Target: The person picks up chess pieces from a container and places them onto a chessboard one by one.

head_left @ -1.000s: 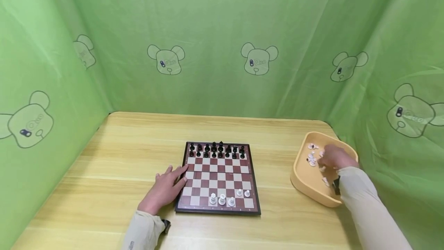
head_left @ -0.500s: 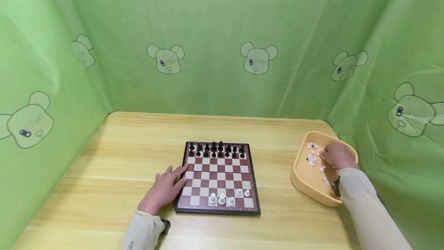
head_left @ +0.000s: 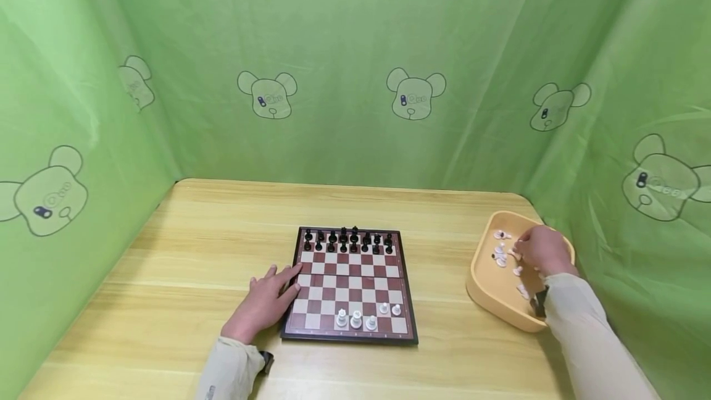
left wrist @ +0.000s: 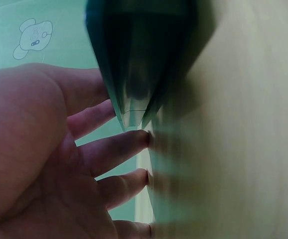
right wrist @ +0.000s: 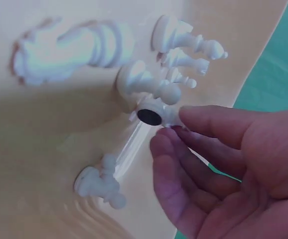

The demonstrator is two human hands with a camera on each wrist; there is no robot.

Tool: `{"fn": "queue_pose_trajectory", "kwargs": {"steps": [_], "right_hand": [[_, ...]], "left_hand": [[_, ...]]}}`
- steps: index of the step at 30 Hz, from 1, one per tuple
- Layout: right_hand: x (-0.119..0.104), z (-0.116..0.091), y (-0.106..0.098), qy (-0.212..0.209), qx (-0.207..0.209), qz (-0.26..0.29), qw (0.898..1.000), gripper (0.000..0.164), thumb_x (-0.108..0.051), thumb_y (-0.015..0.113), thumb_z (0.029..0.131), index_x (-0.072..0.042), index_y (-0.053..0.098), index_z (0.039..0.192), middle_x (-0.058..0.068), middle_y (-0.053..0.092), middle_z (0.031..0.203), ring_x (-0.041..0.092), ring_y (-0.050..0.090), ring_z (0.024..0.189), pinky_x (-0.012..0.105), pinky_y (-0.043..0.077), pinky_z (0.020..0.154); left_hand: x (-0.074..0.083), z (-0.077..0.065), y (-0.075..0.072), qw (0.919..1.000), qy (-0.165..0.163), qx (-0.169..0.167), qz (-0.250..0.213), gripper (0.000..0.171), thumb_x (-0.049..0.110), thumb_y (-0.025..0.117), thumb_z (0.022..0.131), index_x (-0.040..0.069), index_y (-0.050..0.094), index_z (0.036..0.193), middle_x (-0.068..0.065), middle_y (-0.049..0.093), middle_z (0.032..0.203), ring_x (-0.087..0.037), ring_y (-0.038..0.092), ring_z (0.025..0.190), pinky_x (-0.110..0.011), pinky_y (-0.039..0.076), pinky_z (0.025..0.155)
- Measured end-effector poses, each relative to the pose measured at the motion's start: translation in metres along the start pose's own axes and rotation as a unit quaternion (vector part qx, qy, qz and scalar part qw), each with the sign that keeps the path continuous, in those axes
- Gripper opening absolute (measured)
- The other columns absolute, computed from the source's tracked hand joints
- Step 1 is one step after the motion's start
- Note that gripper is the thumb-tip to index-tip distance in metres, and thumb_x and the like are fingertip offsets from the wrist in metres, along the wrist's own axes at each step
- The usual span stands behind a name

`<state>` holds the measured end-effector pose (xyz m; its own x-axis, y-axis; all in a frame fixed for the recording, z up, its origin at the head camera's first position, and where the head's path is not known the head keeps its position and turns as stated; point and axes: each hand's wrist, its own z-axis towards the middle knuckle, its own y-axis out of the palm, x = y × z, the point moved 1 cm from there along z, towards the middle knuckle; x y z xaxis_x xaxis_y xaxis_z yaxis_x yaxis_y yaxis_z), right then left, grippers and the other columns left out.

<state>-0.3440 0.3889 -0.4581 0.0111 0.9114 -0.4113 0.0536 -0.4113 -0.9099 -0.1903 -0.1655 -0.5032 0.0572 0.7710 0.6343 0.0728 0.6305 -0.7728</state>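
Sleeves: a pale left sleeve [head_left: 224, 366] and a pale right sleeve [head_left: 583, 320], each just behind its hand, with a dark strap [head_left: 266, 362] showing at the left wrist.
Left hand: the left hand [head_left: 262, 307] rests with fingers spread, index finger and thumb touching the board's edge, other fingertips down on the tabletop.
Chessboard: the board [head_left: 349, 283] lies flat just to the right of the left hand, well apart from the right hand.
White men: five white pieces [head_left: 356, 320] stand on the board between the hands, three in the nearest row and two in the next.
Right hand: the right hand [head_left: 547, 250] reaches into the tray, thumb and finger pinching a piece.
Pinched piece: a white chess piece [right wrist: 154, 112], tilted, its dark base showing.
Tray: an orange tray [head_left: 502, 310] under the right hand.
Loose pieces: white pieces [head_left: 500, 252] lying left of the right hand.
Black men: two rows of black pieces [head_left: 353, 238], beyond the left hand's fingers.
Tabletop: wood-grain tabletop [head_left: 222, 245] extending past both hands.
Backdrop: green curtain [head_left: 344, 134] with bear-head drawings, farthest from the hands.
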Motion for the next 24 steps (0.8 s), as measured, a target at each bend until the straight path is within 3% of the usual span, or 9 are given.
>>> {"fn": "queue_pose_trajectory", "kwargs": {"steps": [4, 10, 16, 19, 24], "right_hand": [[-0.002, 0.000, -0.002, 0.011, 0.033, 0.006, 0.999, 0.025, -0.014, 0.060, 0.095, 0.008, 0.070, 0.100, 0.022, 0.069, 0.086, 0.029, 0.061, 0.067, 0.037, 0.049, 0.053], [-0.005, 0.001, -0.002, 0.006, 0.102, 0.018, 0.995, 0.024, -0.017, 0.065, 0.094, 0.006, 0.072, 0.096, 0.023, 0.071, 0.088, 0.040, 0.063, 0.080, 0.042, 0.047, 0.063], [-0.011, -0.004, -0.007, 0.014, 0.147, 0.047, 0.988, 0.032, -0.025, 0.067, 0.096, 0.005, 0.073, 0.104, 0.027, 0.073, 0.099, 0.044, 0.063, 0.090, 0.049, 0.048, 0.071], [-0.018, -0.008, -0.012, 0.013, 0.162, 0.058, 0.985, 0.034, -0.027, 0.067, 0.097, 0.004, 0.073, 0.108, 0.026, 0.074, 0.103, 0.040, 0.065, 0.089, 0.047, 0.047, 0.074], [-0.035, -0.015, -0.022, 0.001, 0.190, 0.071, 0.979, 0.035, -0.029, 0.065, 0.097, 0.002, 0.073, 0.112, 0.023, 0.075, 0.102, 0.021, 0.062, 0.076, 0.035, 0.043, 0.069]], "left_hand": [[0.000, 0.000, 0.000, 1.0000, -0.001, 0.000, 0.000, 0.048, 0.025, 0.058, 0.106, 0.014, 0.053, 0.153, -0.023, 0.050, 0.153, -0.052, 0.027, 0.150, -0.077, 0.007, 0.117], [0.001, -0.001, 0.000, 1.0000, -0.003, 0.001, -0.002, 0.048, 0.025, 0.058, 0.106, 0.013, 0.053, 0.153, -0.023, 0.050, 0.153, -0.052, 0.027, 0.150, -0.077, 0.007, 0.117], [0.002, -0.001, 0.000, 1.0000, -0.004, 0.001, -0.005, 0.048, 0.026, 0.058, 0.106, 0.014, 0.053, 0.153, -0.023, 0.050, 0.153, -0.052, 0.027, 0.150, -0.077, 0.006, 0.117], [0.001, -0.001, -0.001, 1.0000, -0.004, 0.001, -0.005, 0.048, 0.026, 0.058, 0.106, 0.014, 0.053, 0.153, -0.023, 0.049, 0.153, -0.051, 0.027, 0.150, -0.077, 0.006, 0.117], [0.001, 0.000, -0.001, 1.0000, -0.003, 0.002, -0.005, 0.048, 0.025, 0.058, 0.106, 0.014, 0.053, 0.153, -0.023, 0.049, 0.153, -0.051, 0.027, 0.150, -0.076, 0.006, 0.117]]}}
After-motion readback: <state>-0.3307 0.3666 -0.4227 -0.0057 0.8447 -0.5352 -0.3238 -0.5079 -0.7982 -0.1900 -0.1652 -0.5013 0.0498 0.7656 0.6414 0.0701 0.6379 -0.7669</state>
